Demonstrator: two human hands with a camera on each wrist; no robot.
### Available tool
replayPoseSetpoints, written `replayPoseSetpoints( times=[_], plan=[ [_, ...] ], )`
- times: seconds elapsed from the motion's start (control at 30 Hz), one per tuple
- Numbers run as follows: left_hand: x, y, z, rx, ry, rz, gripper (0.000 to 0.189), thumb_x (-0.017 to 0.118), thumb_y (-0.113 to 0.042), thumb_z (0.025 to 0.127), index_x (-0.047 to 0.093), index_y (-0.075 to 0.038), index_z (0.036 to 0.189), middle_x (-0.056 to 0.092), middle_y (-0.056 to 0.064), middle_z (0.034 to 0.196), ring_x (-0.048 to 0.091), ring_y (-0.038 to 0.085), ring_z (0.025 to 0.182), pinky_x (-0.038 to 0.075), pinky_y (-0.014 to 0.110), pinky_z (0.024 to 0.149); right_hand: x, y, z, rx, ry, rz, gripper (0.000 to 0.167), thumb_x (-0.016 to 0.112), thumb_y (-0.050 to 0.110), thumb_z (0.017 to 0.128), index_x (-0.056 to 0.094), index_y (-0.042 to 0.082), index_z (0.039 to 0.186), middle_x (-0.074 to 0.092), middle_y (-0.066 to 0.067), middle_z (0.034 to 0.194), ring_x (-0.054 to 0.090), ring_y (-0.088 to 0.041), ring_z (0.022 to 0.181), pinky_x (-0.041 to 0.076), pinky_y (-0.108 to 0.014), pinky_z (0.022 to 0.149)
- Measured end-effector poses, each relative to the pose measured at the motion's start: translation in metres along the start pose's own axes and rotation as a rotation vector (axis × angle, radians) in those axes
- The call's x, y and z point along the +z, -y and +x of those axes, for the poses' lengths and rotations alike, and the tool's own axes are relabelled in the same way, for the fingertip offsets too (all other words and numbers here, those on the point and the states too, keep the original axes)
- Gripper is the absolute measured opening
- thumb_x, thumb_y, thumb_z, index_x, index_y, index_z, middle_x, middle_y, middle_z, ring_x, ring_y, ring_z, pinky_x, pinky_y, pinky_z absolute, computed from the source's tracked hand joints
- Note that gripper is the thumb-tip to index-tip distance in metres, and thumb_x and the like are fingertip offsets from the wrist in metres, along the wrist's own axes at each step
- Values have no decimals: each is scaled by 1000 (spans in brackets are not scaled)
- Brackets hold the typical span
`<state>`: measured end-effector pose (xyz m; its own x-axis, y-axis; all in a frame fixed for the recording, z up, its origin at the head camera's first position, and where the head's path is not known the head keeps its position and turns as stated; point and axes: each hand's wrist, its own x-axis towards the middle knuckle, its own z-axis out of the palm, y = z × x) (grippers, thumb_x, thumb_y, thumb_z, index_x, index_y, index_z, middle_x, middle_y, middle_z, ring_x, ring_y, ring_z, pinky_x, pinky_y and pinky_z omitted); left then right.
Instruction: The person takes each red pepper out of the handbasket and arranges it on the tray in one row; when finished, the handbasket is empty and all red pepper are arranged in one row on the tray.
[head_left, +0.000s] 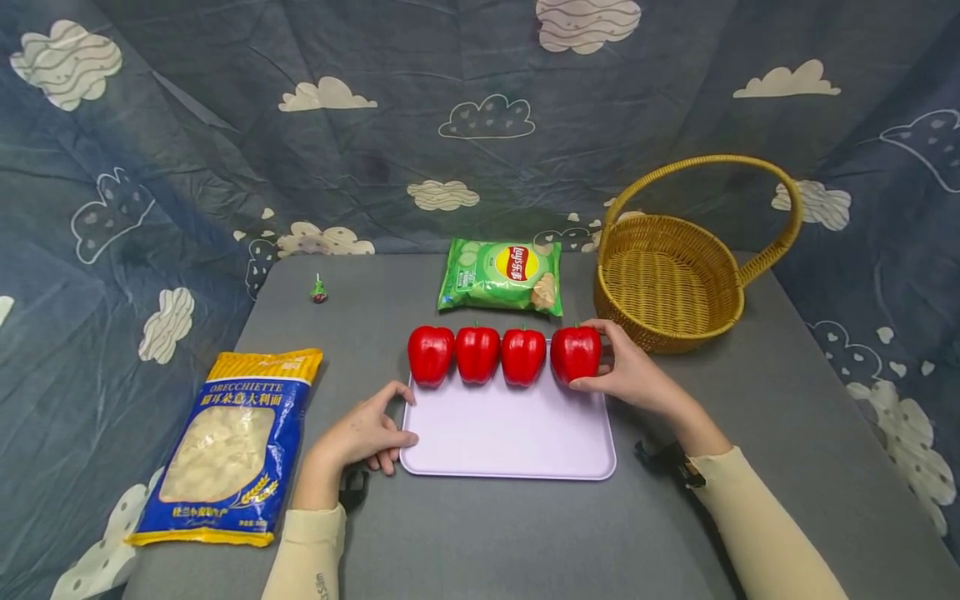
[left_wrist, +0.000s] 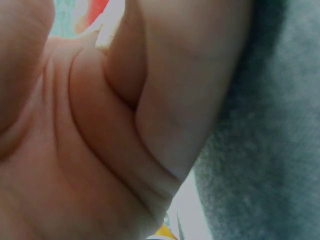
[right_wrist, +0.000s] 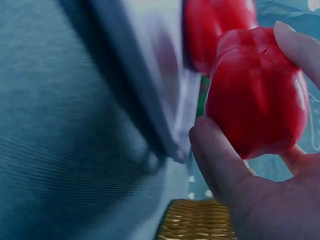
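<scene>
In the head view, my right hand [head_left: 630,371] grips a red bell pepper [head_left: 575,354] at the right end of a row, above the far right corner of a pale lilac tray [head_left: 510,442]. In the right wrist view, the fingers and thumb of this hand [right_wrist: 270,195] spread around the pepper [right_wrist: 257,95]. Three more red bell peppers [head_left: 477,354] stand side by side along the tray's far edge. My left hand [head_left: 367,429] holds the tray's left rim with thumb and forefinger, its other fingers curled beside it. The left wrist view shows mostly palm [left_wrist: 90,150].
Behind the peppers lies a green bag of chips [head_left: 500,277]. A wicker basket [head_left: 667,333] with a tall handle stands at the back right. On the left is a blue and yellow pasta bag [head_left: 225,450]; a small green item [head_left: 318,290] sits at the back left.
</scene>
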<state>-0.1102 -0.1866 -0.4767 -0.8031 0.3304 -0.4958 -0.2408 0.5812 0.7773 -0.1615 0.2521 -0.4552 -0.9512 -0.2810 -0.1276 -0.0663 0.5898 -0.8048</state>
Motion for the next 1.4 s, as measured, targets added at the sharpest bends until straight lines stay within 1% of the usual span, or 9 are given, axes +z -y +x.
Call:
replayPoseSetpoints(
  times=[0.17,0.23,0.37,0.67,0.8,0.97,1.13,1.3,1.4],
  plan=[
    [0,0,0,1,9,-3,54,80,-24,95,46,-25,137,70,8,72,68,20,51,56,27,52,7,-7,2,-14,-18,-15,96,93,27,82,33,6,154,44,-23,150,55,-47,137,57,-57,105],
    [0,1,0,1,6,-3,54,80,-24,95,46,-25,137,70,8,72,68,20,51,56,27,52,9,-8,2,-28,-34,-27,97,94,27,81,34,4,154,46,-24,149,57,-48,135,57,-58,105],
    [-1,1,0,-5,3,2,54,81,-24,95,47,-26,137,70,8,72,68,20,51,56,27,51,13,-7,2,-29,-54,-61,98,94,30,81,36,4,155,47,-26,147,60,-50,133,55,-60,106],
    [-1,1,-1,-10,-1,7,54,81,-24,95,46,-27,137,70,7,71,68,20,51,55,26,52,19,-4,2,-24,-92,-140,96,94,32,80,40,5,155,50,-25,142,61,-47,128,55,-64,105],
    [-1,0,-2,7,-1,7,54,80,-24,95,46,-26,137,70,7,70,67,19,50,56,27,51,21,-4,1,-26,-100,-167,95,94,32,80,41,4,155,51,-25,142,59,-45,127,54,-64,105],
    [-1,0,-3,22,-2,12,53,80,-24,95,47,-25,136,70,7,69,67,19,49,56,28,50,22,-3,2,-17,-104,-170,95,94,33,80,42,3,154,51,-25,142,57,-44,128,53,-65,106],
    [-1,1,-2,21,-6,17,53,81,-24,95,47,-25,136,70,7,69,67,19,48,56,28,50,23,-3,2,-3,-100,-172,98,93,34,80,40,4,157,50,-25,144,56,-45,132,51,-67,108],
    [-1,1,-2,15,-8,19,53,80,-24,95,47,-25,136,70,7,70,67,19,49,56,28,50,24,-4,3,-1,-87,-165,108,94,36,79,32,10,163,44,-26,150,51,-46,139,44,-71,114],
    [-1,1,-2,12,-5,16,53,80,-24,95,46,-25,137,70,7,70,67,19,49,56,27,51,24,-5,3,-6,-77,-160,112,96,34,77,29,13,165,42,-26,152,49,-47,142,42,-72,115]
  ],
)
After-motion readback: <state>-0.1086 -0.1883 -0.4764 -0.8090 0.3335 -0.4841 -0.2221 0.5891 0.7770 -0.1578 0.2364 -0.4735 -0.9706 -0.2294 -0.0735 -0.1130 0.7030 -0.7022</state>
